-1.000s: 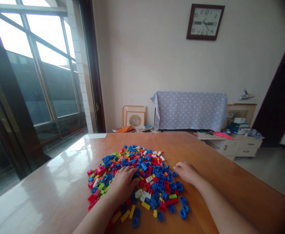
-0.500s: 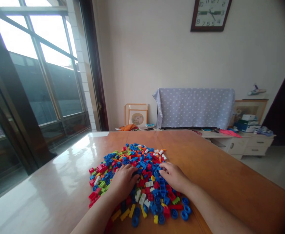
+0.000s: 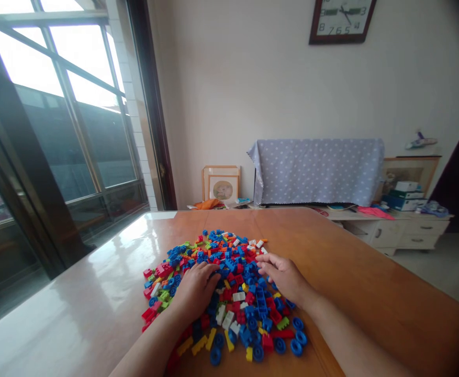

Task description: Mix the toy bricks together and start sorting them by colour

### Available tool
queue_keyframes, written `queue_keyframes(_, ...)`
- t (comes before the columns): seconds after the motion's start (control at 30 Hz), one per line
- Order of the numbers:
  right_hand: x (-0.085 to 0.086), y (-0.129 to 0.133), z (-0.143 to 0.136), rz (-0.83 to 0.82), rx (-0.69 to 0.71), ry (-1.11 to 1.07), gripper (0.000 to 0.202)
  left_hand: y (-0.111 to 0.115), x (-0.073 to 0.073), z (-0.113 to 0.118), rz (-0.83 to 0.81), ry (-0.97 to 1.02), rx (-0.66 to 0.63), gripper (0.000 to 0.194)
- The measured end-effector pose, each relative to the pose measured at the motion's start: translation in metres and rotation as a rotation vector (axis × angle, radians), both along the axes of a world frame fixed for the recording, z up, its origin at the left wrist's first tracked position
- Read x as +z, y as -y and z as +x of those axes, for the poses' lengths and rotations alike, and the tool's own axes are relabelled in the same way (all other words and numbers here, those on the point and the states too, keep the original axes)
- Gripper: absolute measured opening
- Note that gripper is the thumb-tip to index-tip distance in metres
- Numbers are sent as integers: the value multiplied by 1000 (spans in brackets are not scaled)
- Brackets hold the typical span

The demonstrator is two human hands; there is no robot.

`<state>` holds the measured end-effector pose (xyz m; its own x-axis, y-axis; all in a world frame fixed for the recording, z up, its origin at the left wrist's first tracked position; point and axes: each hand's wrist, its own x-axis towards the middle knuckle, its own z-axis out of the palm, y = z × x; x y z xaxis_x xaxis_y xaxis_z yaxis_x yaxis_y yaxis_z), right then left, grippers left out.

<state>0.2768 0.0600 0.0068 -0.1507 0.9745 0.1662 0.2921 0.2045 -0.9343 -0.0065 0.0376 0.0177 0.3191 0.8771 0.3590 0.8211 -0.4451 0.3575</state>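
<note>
A broad heap of toy building bricks in blue, red, white, yellow, green and orange lies on the wooden table. My left hand rests over the heap's left-middle part, back up, fingers loosely bent and thumb apart; its palm side is hidden. On the right edge of the heap is my right hand, fingers half bent and slightly apart, nothing visible in them. Between the hands lie blue and red bricks, with a white brick and a blue ladder-like piece nearer me.
Blue wheels lie at the heap's near right edge. The glossy wooden table extends to both sides. Beyond it stand a cloth-covered object, a white cabinet and framed pictures. A glass door is on the left.
My right hand has risen slightly, its fingers lifting a little off the bricks. My left hand has shifted slightly left. The view has tilted down a bit.
</note>
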Motion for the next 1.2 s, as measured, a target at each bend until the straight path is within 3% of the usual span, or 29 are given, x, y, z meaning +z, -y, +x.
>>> queue_keyframes(0.13, -1, -6, 11, 3, -44, 58, 40, 0, 0, 0, 3, 19, -3, 33)
queue_keyframes(0.37, -10, -9, 16, 126, 37, 250, 32, 4, 5, 3, 46, 40, 36, 31)
queue_keyframes(0.6, 2, -7, 29, 30, -27, 256, 34, 9, 12, 6, 56, 103, -4, 33)
queue_keyframes(0.83, 3, 2, 22, 103, 77, 366, 25, 12, 5, 8, 1, 61, -59, 36)
queue_keyframes(0.97, 11, 13, 26, 82, 182, 486, 17, 16, 7, 9, -17, 32, -89, 41)
queue_keyframes(1.07, 23, 22, 31, 79, 248, 540, 29, 19, 9, 10, -29, 28, -93, 40)
queue_keyframes(1.2, 31, 33, 29, 83, 415, 605, 74, 23, 9, 11, -51, 20, -134, 47)
